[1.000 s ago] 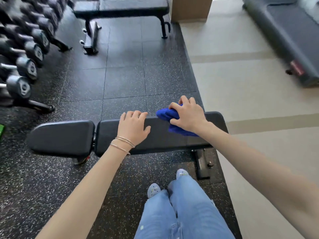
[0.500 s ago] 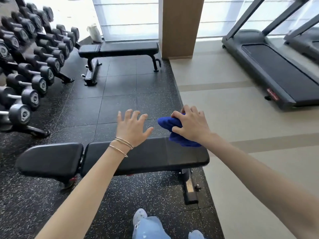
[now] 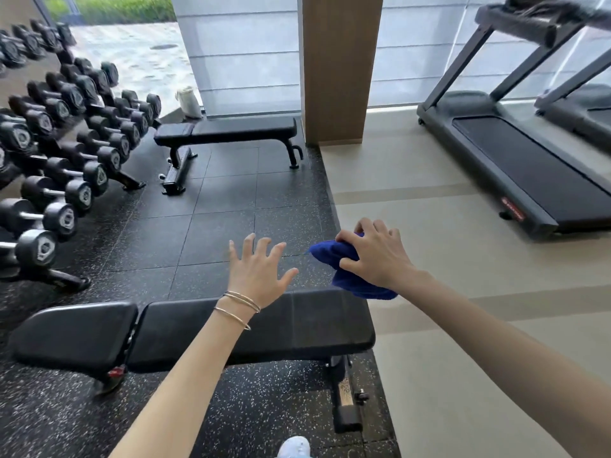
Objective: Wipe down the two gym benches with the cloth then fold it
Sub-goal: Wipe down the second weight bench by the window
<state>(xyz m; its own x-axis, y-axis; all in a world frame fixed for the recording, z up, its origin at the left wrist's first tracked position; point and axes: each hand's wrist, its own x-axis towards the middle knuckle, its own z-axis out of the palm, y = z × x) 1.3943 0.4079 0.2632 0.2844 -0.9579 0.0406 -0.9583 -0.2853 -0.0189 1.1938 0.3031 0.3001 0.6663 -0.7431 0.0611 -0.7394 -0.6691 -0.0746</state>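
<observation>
A black padded gym bench stretches across the floor just in front of me. A second black bench stands farther back by the window. My right hand grips a bunched blue cloth, held in the air above the near bench's right end. Fingers spread, my left hand hovers over the near bench and holds nothing. Two thin bracelets circle my left wrist.
A rack of black dumbbells lines the left side. A wooden pillar rises behind the far bench, and a treadmill sits on the beige floor to the right. A white bag leans by the window. My shoe shows at the bottom.
Both hands have lifted off the near bench, the right one taking the cloth with it. My view has tilted up and pulled back, bringing the far bench and treadmill into view.
</observation>
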